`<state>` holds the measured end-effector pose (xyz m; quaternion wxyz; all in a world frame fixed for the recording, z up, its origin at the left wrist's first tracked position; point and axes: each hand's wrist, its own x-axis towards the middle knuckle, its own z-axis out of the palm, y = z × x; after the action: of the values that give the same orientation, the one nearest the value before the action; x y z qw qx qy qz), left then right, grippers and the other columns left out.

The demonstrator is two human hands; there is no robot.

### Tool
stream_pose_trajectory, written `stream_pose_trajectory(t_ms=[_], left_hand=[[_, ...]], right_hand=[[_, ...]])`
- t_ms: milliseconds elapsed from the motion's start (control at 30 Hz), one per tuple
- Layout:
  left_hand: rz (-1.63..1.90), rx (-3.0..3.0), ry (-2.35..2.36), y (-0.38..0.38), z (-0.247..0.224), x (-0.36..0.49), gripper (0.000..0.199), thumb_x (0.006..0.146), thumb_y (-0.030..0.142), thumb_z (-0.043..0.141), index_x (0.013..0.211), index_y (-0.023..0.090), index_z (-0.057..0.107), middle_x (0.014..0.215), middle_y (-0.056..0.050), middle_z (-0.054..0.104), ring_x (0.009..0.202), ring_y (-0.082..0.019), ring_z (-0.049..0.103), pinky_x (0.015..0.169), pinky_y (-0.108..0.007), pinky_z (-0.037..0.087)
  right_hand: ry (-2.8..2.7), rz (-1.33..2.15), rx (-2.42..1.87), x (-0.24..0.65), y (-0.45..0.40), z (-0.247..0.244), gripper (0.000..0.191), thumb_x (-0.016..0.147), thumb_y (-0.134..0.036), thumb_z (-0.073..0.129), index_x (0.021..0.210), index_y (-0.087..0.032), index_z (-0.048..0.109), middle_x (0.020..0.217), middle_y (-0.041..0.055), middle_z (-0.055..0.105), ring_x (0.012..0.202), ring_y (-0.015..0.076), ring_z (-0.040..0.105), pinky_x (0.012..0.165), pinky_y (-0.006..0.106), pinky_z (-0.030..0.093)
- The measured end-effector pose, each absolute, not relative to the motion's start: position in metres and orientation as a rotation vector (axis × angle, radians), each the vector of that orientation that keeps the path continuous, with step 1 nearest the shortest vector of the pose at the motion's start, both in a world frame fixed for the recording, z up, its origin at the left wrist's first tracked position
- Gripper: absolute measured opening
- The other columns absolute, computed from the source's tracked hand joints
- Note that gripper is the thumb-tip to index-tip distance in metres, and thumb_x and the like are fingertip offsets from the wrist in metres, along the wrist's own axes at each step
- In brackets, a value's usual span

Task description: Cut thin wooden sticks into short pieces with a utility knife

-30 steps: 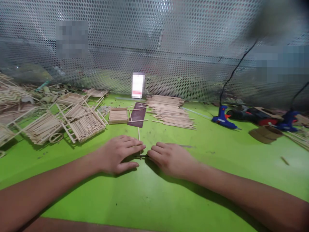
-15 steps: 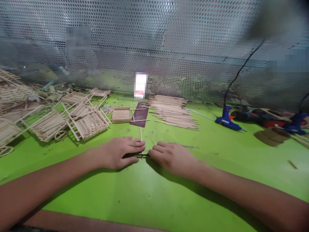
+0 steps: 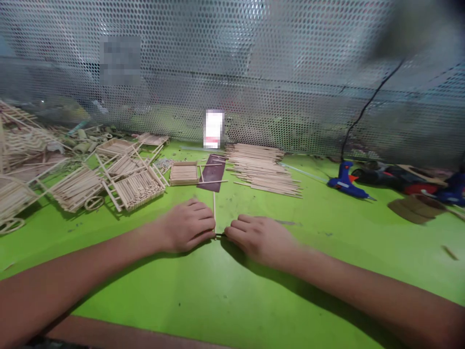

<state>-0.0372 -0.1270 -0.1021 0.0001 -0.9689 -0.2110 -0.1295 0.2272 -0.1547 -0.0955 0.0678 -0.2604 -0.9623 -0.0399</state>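
Note:
My left hand [image 3: 187,225] and my right hand [image 3: 259,238] lie close together on the green tabletop [image 3: 145,300], fingertips nearly meeting. Between them runs a thin dark strip [image 3: 220,235], its ends hidden under my fingers. A slim wooden stick [image 3: 214,208] lies lengthwise just beyond, running from the dark brown board [image 3: 211,173] down to my left fingertips. Beyond the hands are a large pile of wooden sticks [image 3: 263,170] and a small stick-built tray [image 3: 183,173].
Miniature stick-built carts [image 3: 136,189] stand at the left. Two blue hot glue guns [image 3: 348,182] [image 3: 452,190] lie at the right, near brown pieces [image 3: 414,209]. A perforated metal sheet [image 3: 232,63] forms the back wall, with a black cable [image 3: 374,102] hanging down it.
The whole scene has slid slightly right in view. My left fingers are curled more tightly, and both hands remain at the dark strip.

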Motion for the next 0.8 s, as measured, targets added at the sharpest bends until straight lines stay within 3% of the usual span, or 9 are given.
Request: stream_pose_trajectory(t_ms=[167,333,467,600,800], left_hand=[[-0.38,-3.086,-0.573,-0.1274,-0.1013,-0.0356,0.016,0.1,0.017,0.062,0.084,0.019,0.062,0.086,-0.003,0.068,0.086,-0.021,0.057,0.082,-0.035,0.04],[-0.39,-3.093,-0.552,-0.1283,-0.0994,-0.041,0.015,0.099,0.016,0.063,0.084,0.018,0.063,0.087,-0.002,0.071,0.085,-0.02,0.058,0.083,-0.036,0.042],[-0.424,-3.034,-0.673,-0.1298,-0.1005,-0.0439,0.017,0.105,0.029,0.056,0.103,0.017,0.068,0.104,-0.007,0.074,0.096,-0.024,0.063,0.092,-0.041,0.046],[-0.439,-3.103,-0.752,-0.1287,-0.1023,-0.044,0.05,0.104,0.051,0.056,0.138,0.015,0.063,0.136,-0.014,0.07,0.12,-0.032,0.066,0.106,-0.049,0.047],[-0.385,-3.28,-0.809,-0.1242,-0.1035,-0.0448,0.051,0.103,0.052,0.06,0.141,0.018,0.068,0.147,-0.012,0.065,0.134,-0.031,0.064,0.116,-0.049,0.048]], right_hand=[[-2.914,-0.084,-0.797,0.2231,-0.1531,-0.0956,0.009,0.098,-0.01,0.061,0.095,-0.018,0.062,0.083,0.0009,0.065,0.073,0.0169,0.052,0.063,0.031,0.034],[-2.931,-0.07,-0.806,0.2175,-0.1497,-0.0962,0.007,0.098,-0.012,0.061,0.096,-0.018,0.062,0.082,0.0004,0.065,0.072,0.017,0.052,0.062,0.031,0.033],[-2.933,-0.089,-0.796,0.2172,-0.1495,-0.0969,0.005,0.101,-0.015,0.06,0.098,-0.018,0.063,0.084,0.0015,0.066,0.075,0.0177,0.054,0.063,0.031,0.034],[-2.932,-0.121,-0.793,0.218,-0.1511,-0.0979,0.005,0.102,-0.017,0.059,0.1,-0.017,0.063,0.085,0.0021,0.067,0.075,0.0183,0.055,0.064,0.031,0.038],[-2.937,-0.144,-0.781,0.2183,-0.1515,-0.1,0.005,0.102,-0.018,0.059,0.102,-0.017,0.063,0.087,0.0036,0.068,0.076,0.019,0.055,0.066,0.032,0.039]])
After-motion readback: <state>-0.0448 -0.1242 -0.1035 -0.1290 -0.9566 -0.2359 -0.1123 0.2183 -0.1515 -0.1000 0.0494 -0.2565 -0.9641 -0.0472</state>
